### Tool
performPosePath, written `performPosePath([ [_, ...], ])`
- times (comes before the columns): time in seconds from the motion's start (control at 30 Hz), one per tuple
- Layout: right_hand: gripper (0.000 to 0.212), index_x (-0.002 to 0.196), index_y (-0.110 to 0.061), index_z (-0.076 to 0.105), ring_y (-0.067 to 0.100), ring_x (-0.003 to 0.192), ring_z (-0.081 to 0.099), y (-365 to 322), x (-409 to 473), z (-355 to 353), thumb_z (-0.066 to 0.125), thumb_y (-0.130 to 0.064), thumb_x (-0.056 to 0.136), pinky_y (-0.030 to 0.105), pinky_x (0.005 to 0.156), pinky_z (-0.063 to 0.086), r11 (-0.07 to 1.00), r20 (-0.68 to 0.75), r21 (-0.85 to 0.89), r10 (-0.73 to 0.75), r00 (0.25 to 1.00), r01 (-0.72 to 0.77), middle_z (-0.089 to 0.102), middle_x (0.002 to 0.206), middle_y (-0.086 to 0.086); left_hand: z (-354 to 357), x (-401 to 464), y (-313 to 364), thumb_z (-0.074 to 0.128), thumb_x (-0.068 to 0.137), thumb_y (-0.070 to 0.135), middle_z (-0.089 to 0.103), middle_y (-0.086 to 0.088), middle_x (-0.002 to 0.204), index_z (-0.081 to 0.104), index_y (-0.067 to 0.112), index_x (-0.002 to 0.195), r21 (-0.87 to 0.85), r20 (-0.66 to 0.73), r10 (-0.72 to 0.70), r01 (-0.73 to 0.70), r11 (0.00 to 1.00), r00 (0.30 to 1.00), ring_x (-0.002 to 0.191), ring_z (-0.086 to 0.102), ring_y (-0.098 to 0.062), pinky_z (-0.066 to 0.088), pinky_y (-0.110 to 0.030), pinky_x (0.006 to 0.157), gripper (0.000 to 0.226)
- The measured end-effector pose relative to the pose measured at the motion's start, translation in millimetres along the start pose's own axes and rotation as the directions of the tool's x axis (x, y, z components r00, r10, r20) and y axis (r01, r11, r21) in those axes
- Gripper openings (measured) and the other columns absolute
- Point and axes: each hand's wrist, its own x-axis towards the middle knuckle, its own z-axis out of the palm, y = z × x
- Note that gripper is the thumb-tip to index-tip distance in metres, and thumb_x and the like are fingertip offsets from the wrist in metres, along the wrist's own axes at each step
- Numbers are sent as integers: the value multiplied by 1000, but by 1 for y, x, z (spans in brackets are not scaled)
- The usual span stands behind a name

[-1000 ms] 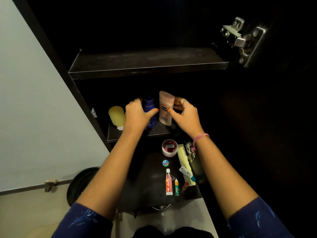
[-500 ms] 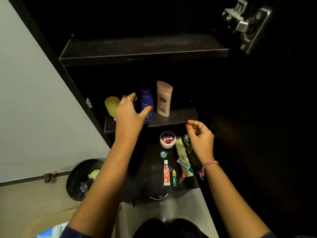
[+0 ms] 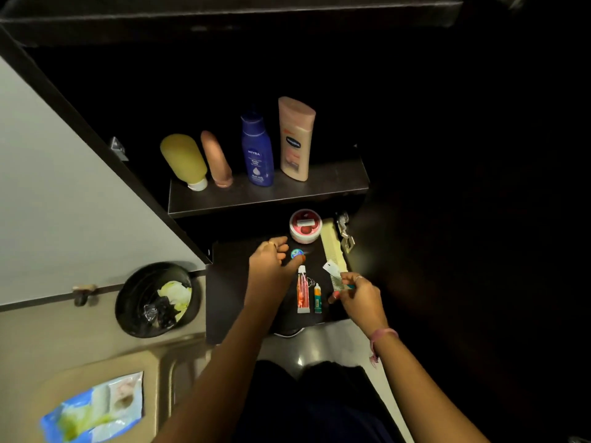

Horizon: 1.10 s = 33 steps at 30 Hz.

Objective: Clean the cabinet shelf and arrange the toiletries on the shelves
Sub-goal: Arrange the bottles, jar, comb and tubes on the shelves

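The dark wooden middle shelf point(image 3: 335, 183) already carries four containers standing in a row: a yellow squeeze bottle set on its white cap point(image 3: 183, 159), a slim copper-pink tube point(image 3: 216, 158), a dark blue lotion bottle point(image 3: 256, 151) and a tall peach lotion bottle point(image 3: 295, 139); the dark lower shelf point(image 3: 230, 282) beneath it holds the small items not yet sorted, so the step in hand looks like tidying these; done well, I judge, each hand should take one item only, lift it clear of its neighbours and set it down square, since the pieces lie close together and a sweeping wrist could scatter them. A round red-lidded cream jar point(image 3: 304, 226) sits at the back beside a long pale yellow comb point(image 3: 332, 251); a red-and-white toothpaste tube point(image 3: 302, 294) and a small green-and-orange tube point(image 3: 317, 298) lie side by side between the hands. The left hand point(image 3: 271, 266) is loosely open, its thumb tip touching a tiny round green-blue tin point(image 3: 296, 253) without enclosing it; the right hand point(image 3: 359, 297) pinches a small white-and-teal tube point(image 3: 332, 270) at its near end, beside the comb's teeth.
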Motion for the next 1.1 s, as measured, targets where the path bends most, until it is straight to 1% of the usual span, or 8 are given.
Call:
performPosePath([
  [0.17,35,116,-9,61,25,107,63,19,7,17,66,-5,81,35,98,49,995,83,-103,-7,997,16,66,114,10,42,-2,-33,70,80,21,71,-7,96,67,7,100,146,174,-43,17,989,984,89,67,-19,53,-32,82,24],
  [0.3,42,119,-13,60,23,103,64,29,12,28,71,-8,79,36,96,51,991,99,-127,-31,995,43,66,111,7,64,-4,-52,68,82,25,73,-9,96,69,7,102,182,230,-106,64,981,968,87,69,-21,55,-40,80,27],
  [0.6,29,113,-18,64,26,104,64,29,19,27,64,-11,85,38,95,51,986,42,-149,-66,997,71,67,115,9,71,-4,-50,63,87,19,70,-15,103,67,1,103,227,265,-121,60,972,957,92,67,-26,53,-36,83,24],
  [0.73,16,102,-18,58,24,91,68,-10,4,-3,62,-15,86,40,83,56,986,-90,-74,-154,984,148,70,100,8,62,-5,-48,57,90,21,71,-14,99,68,4,99,198,255,-163,113,974,953,90,68,-27,54,-37,81,22],
  [0.83,19,90,-17,53,8,70,64,-66,-15,-41,67,-10,82,22,67,53,954,-229,101,-254,940,282,65,77,-4,51,-5,-51,53,93,24,71,-12,99,70,6,96,221,279,-177,117,968,944,91,67,-25,50,-30,79,25],
  [0.9,21,86,-17,54,1,63,60,-108,-27,-69,72,-8,79,12,63,48,902,-307,215,-301,903,374,63,76,-7,44,-8,-51,50,94,23,70,-13,101,70,5,94,249,296,-151,77,966,943,92,66,-27,48,-31,81,27],
  [0.97,22,86,-19,56,-3,66,61,-142,-29,-90,74,-8,78,8,64,48,841,-365,261,-368,855,473,64,78,-7,39,-10,-51,51,94,21,69,-16,101,70,3,94,250,291,-128,54,967,948,94,65,-31,49,-38,85,26],
  [1.1,23,94,-23,56,7,80,68,-183,0,-101,69,-10,82,16,74,53,782,-440,228,-449,778,580,66,84,-3,30,-14,-49,49,93,16,67,-21,89,63,-4,78,215,282,-125,64,974,951,85,64,-35,50,-40,81,28],
])
